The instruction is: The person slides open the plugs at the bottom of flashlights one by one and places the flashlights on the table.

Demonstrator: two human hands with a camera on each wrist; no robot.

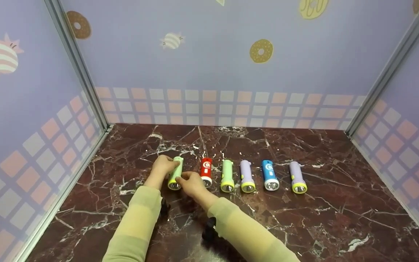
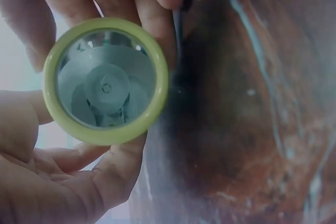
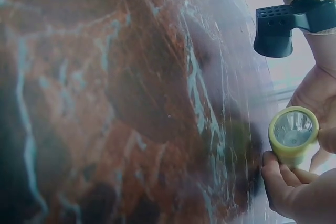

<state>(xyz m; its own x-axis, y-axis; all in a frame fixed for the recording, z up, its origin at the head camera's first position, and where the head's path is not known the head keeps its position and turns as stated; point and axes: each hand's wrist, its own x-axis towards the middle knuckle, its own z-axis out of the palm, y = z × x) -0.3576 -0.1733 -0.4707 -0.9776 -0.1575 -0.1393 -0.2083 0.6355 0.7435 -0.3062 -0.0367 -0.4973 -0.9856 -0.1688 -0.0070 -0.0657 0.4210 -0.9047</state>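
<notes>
A light green flashlight [image 1: 177,170] with a yellow rim lies at the left end of a row, its lens end toward me. My left hand [image 1: 163,168] holds it from the left, near the tail. On the other side my right hand [image 1: 192,183] pinches it close to the yellow head. Seen from the left wrist, the flashlight's round lens [image 2: 106,87] faces the camera, with fingers of both hands around it. The right wrist view has the same yellow-rimmed head [image 3: 294,132] between the hands; part of the body is hidden.
Rightward along the row lie a red flashlight [image 1: 206,169], a green one [image 1: 227,173], a purple one [image 1: 246,173], a blue one [image 1: 268,171] and another purple one [image 1: 296,174]. They rest on a dark red marbled table [image 1: 333,225], enclosed by patterned panels [image 1: 209,65].
</notes>
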